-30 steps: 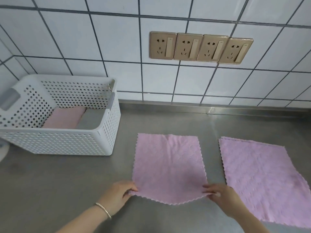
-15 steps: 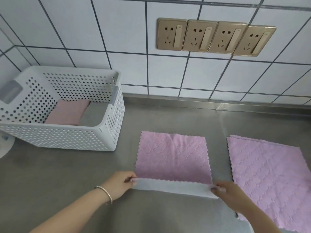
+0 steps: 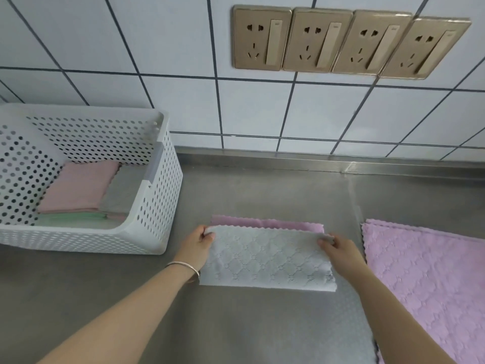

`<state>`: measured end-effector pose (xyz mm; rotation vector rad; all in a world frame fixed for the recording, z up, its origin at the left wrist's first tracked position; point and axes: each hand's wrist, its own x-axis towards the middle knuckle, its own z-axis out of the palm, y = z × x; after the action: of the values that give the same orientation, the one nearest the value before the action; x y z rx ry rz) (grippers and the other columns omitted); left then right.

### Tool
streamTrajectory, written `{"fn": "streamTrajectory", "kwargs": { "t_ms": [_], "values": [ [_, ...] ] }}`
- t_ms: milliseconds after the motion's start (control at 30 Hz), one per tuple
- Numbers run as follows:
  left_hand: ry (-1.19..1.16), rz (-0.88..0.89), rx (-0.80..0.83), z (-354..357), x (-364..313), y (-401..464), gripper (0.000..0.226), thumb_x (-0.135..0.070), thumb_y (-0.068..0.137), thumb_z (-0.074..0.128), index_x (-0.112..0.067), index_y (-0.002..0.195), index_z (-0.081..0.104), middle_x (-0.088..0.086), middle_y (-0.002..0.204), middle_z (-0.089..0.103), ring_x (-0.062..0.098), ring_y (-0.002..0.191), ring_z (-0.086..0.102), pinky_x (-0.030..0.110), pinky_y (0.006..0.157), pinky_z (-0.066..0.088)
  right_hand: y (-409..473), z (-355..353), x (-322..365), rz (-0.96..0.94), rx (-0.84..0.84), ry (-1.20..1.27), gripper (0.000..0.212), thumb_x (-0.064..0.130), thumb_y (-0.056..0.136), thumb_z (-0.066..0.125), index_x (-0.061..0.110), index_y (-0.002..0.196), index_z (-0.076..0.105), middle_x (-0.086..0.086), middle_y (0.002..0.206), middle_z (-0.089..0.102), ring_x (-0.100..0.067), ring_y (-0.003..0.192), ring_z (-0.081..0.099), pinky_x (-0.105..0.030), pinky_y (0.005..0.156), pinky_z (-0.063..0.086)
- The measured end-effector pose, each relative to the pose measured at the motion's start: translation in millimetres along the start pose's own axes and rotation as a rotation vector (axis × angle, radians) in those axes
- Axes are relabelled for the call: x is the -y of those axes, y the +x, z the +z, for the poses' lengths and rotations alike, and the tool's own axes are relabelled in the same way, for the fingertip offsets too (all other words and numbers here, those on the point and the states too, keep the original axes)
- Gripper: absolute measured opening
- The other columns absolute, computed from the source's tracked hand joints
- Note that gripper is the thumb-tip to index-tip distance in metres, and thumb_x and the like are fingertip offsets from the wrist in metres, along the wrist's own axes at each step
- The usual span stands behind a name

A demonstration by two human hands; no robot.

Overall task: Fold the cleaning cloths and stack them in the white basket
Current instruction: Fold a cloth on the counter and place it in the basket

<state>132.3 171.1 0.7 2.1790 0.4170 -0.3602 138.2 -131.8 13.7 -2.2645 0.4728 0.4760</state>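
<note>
L hand (image 3: 196, 245) + R hand (image 3: 338, 246) each pinch cloth (image 3: 265, 261) corner, mid-counter, basket (image 3: 160, 206) at 9 | we lay grey edge flush on pink far edge, probably just short | then smooth crease.

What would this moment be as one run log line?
step: first fold | left hand: pinches cloth corner | right hand: pinches other corner | white basket: folded cloths inside | spare pink cloths: flat, right

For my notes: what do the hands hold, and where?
Both hold the cloth: left hand and right hand pinch the folded-over edge's two corners.
</note>
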Motion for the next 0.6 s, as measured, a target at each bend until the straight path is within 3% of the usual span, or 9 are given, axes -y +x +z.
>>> {"fn": "streamTrajectory", "kwargs": {
  "t_ms": [133, 300, 433, 600],
  "values": [
    [0.073, -0.033, -0.027, 7, -3, 17, 0.014, -0.023, 0.097, 0.041, -0.014, 0.090, 0.049, 0.002, 0.069, 0.049, 0.014, 0.060, 0.042, 0.023, 0.051, 0.027, 17, 6, 7, 0.019, -0.032, -0.046, 0.022, 0.020, 0.094, 0.047, 0.005, 0.099, 0.062, -0.013, 0.082, 0.058, -0.025, 0.074, 0.050, -0.030, 0.061, 0.033],
    [0.150, -0.045, -0.040, 17, 0, 39, 0.017, -0.027, 0.096, 0.039, -0.017, 0.097, 0.052, 0.007, 0.084, 0.059, 0.023, 0.073, 0.051, 0.030, 0.060, 0.035, 30, 11, 7, 0.051, -0.111, -0.051, 0.017, 0.021, 0.094, 0.047, 0.010, 0.092, 0.059, -0.005, 0.074, 0.054, -0.028, 0.079, 0.051, -0.031, 0.068, 0.035],
    [0.194, -0.071, -0.085, 23, 3, 48, 0.017, -0.028, 0.096, 0.038, -0.017, 0.098, 0.051, 0.005, 0.085, 0.057, 0.024, 0.076, 0.052, 0.029, 0.067, 0.037, 36, 14, 5, 0.073, -0.142, -0.095, 0.015, 0.024, 0.093, 0.047, 0.013, 0.090, 0.057, -0.016, 0.090, 0.062, -0.035, 0.091, 0.057, -0.034, 0.071, 0.039],
    [0.248, -0.130, -0.149, 30, 5, 54, 0.023, -0.029, 0.092, 0.043, -0.013, 0.104, 0.054, 0.013, 0.089, 0.064, 0.028, 0.072, 0.052, 0.031, 0.065, 0.041, 35, 20, 7, 0.114, -0.158, -0.143, 0.024, 0.028, 0.092, 0.050, 0.010, 0.107, 0.056, -0.016, 0.102, 0.063, -0.035, 0.102, 0.057, -0.035, 0.077, 0.043]
  ]
}}
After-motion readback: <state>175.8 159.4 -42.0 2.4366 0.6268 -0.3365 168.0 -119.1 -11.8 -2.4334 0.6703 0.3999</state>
